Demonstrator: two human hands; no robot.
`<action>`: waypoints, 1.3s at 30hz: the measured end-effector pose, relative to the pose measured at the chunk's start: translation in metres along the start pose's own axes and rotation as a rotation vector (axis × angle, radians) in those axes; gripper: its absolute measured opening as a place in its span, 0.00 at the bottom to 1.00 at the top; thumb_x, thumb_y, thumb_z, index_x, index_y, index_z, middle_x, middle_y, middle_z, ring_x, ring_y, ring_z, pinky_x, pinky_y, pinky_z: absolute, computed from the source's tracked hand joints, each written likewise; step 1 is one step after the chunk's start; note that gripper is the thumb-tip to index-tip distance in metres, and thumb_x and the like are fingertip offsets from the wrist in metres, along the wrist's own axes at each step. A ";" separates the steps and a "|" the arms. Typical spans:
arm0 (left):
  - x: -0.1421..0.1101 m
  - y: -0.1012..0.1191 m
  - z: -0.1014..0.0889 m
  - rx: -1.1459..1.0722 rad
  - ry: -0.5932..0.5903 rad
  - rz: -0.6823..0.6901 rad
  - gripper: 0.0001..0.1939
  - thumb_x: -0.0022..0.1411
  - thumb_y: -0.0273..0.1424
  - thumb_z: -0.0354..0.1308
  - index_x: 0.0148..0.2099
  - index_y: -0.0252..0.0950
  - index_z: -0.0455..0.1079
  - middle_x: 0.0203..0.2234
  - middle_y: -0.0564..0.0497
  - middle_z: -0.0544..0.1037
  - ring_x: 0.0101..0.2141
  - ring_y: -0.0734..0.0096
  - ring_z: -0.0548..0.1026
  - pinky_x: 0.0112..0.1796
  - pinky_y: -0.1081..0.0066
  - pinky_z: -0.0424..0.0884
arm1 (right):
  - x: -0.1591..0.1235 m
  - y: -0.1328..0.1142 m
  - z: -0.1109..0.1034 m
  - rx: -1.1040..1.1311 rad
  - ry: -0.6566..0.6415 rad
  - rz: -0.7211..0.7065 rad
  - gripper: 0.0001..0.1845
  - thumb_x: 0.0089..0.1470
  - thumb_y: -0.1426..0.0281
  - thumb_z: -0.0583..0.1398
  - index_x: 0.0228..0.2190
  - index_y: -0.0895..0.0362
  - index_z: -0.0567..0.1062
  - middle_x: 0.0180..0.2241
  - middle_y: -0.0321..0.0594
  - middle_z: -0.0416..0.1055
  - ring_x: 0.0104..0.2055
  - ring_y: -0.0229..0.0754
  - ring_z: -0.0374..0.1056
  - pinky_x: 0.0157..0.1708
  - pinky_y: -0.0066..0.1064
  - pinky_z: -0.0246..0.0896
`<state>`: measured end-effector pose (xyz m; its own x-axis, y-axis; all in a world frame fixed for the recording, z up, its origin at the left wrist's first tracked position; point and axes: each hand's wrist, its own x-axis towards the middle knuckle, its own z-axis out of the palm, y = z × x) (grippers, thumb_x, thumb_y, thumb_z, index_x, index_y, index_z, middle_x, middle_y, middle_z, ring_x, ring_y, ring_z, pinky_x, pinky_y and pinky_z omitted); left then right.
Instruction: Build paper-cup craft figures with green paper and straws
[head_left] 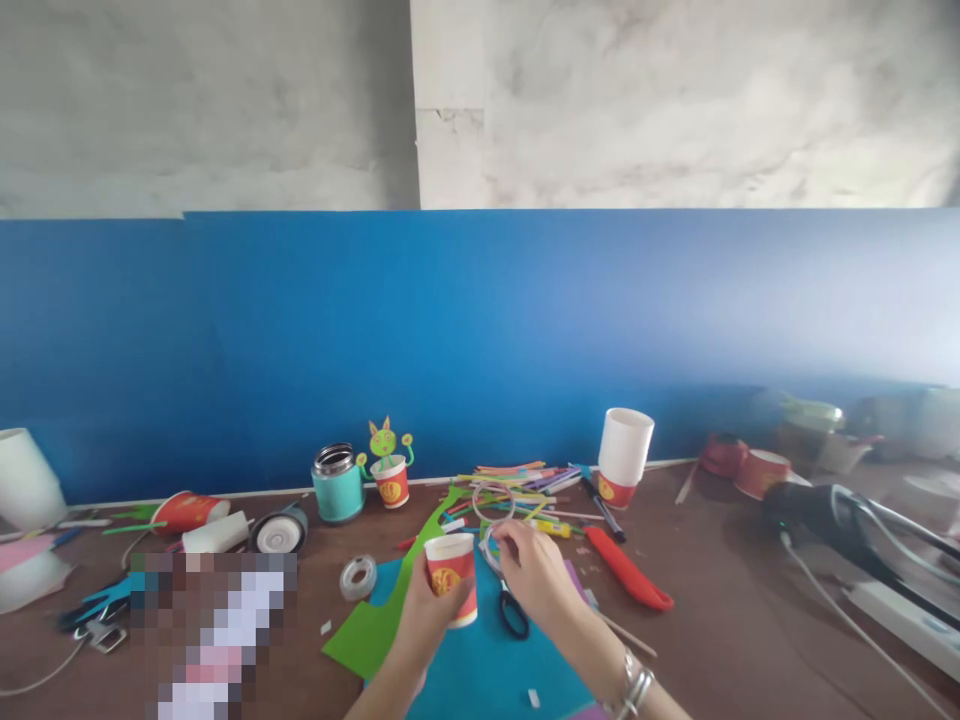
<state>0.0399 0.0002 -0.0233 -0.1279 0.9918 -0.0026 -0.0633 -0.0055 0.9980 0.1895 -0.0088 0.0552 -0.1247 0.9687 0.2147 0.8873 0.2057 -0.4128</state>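
My left hand (429,612) is wrapped around a red-and-white paper cup (451,570) with a gold emblem, held upright above sheets of blue paper (480,665) and green paper (360,640). Just right of the cup is my right hand (531,560), its fingers bent and pinched together. Whatever lies between its fingertips is too small to make out. Pale, clear-looking rings (493,487) show just beyond those fingertips. Below the right hand lies a pair of scissors with a dark handle (504,625). Left of the cup rests a roll of clear tape (358,578).
Behind my hands spreads a pile of coloured sticks and pens (540,480). A red pouch-like object (628,570) lies to the right, with stacked paper cups (625,450) behind. A teal jar (337,490) and a cup with a green paper figure (390,482) stand back left. Cables (832,595) cross the right side.
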 end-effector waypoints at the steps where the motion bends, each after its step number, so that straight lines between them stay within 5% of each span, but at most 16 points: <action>1: 0.001 -0.004 -0.001 -0.082 -0.016 -0.030 0.40 0.39 0.44 0.68 0.52 0.31 0.63 0.37 0.41 0.78 0.38 0.53 0.76 0.38 0.62 0.72 | -0.001 0.004 0.004 -0.089 -0.049 0.049 0.15 0.52 0.79 0.51 0.35 0.59 0.76 0.35 0.48 0.76 0.38 0.48 0.72 0.36 0.31 0.61; 5: 0.001 -0.012 -0.007 -0.326 -0.100 -0.098 0.39 0.41 0.48 0.67 0.53 0.36 0.64 0.40 0.43 0.78 0.39 0.57 0.76 0.37 0.65 0.72 | -0.005 0.012 0.020 -0.209 -0.145 0.095 0.19 0.41 0.83 0.57 0.36 0.61 0.77 0.37 0.56 0.76 0.40 0.56 0.71 0.34 0.35 0.62; 10: 0.001 -0.011 -0.007 -0.364 -0.201 -0.093 0.36 0.42 0.51 0.67 0.49 0.35 0.67 0.27 0.47 0.78 0.27 0.63 0.77 0.29 0.68 0.71 | -0.005 0.016 0.035 -0.328 -0.183 0.032 0.26 0.39 0.82 0.55 0.44 0.62 0.75 0.43 0.56 0.73 0.46 0.58 0.68 0.41 0.39 0.62; 16: 0.007 -0.016 -0.009 -0.285 -0.088 0.027 0.40 0.34 0.52 0.70 0.47 0.33 0.68 0.30 0.44 0.79 0.29 0.62 0.76 0.32 0.68 0.71 | -0.005 0.040 0.049 -0.244 -0.143 0.017 0.34 0.39 0.82 0.53 0.53 0.71 0.67 0.50 0.63 0.67 0.50 0.59 0.65 0.44 0.39 0.61; 20: 0.007 -0.016 -0.011 -0.249 -0.056 0.068 0.38 0.40 0.49 0.68 0.51 0.33 0.68 0.37 0.41 0.79 0.36 0.58 0.76 0.37 0.67 0.72 | 0.005 0.042 0.046 -0.018 -0.103 0.014 0.32 0.42 0.80 0.52 0.53 0.64 0.66 0.44 0.54 0.72 0.47 0.53 0.67 0.43 0.35 0.60; 24: 0.007 -0.012 -0.010 -0.268 -0.021 0.085 0.40 0.42 0.49 0.67 0.54 0.35 0.65 0.40 0.42 0.78 0.38 0.57 0.76 0.37 0.66 0.72 | 0.014 0.027 0.035 0.335 -0.061 0.075 0.21 0.45 0.69 0.58 0.43 0.60 0.69 0.23 0.35 0.67 0.27 0.42 0.64 0.26 0.29 0.56; 30: 0.008 -0.004 -0.009 -0.201 0.049 0.163 0.36 0.40 0.45 0.69 0.50 0.34 0.66 0.40 0.42 0.78 0.40 0.55 0.75 0.41 0.66 0.71 | 0.008 0.009 0.037 0.998 -0.138 -0.112 0.16 0.51 0.62 0.60 0.41 0.56 0.69 0.26 0.32 0.62 0.28 0.37 0.59 0.29 0.28 0.57; 39: 0.009 -0.006 -0.009 -0.169 0.039 0.215 0.41 0.37 0.43 0.71 0.53 0.33 0.64 0.44 0.42 0.76 0.44 0.53 0.74 0.45 0.65 0.70 | 0.001 0.001 0.048 1.166 -0.151 -0.065 0.26 0.49 0.61 0.63 0.49 0.55 0.67 0.23 0.29 0.58 0.26 0.35 0.55 0.27 0.26 0.52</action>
<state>0.0300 0.0084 -0.0296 -0.1944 0.9598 0.2025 -0.1939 -0.2399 0.9512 0.1693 -0.0011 0.0125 -0.2751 0.9424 0.1905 -0.0553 0.1823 -0.9817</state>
